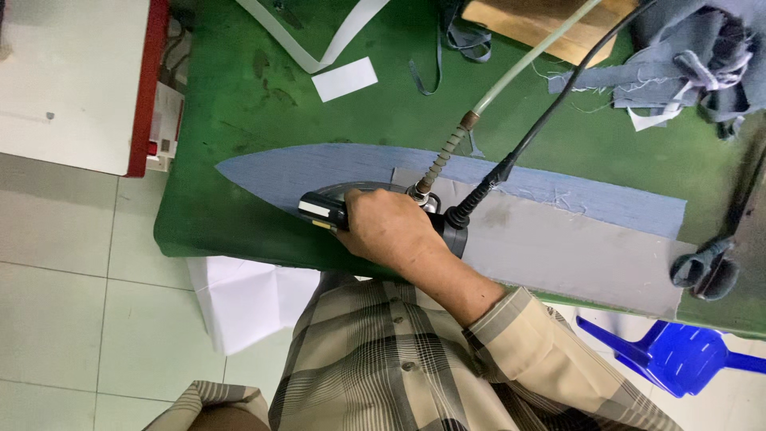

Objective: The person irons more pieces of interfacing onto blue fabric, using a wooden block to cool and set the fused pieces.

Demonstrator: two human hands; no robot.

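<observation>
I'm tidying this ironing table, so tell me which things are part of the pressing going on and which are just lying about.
In use:
right hand
steam iron
blue fabric piece
grey template
hose and cable

Lying about:
white paper slip
fabric scraps
white strip
scissors
blue plastic chair

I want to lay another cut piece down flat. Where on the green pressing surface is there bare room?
Bare green table lies left of the white card, above the blue fabric piece. The far right corner is crowded with grey scraps. The right hand grips the iron mid-table.
</observation>
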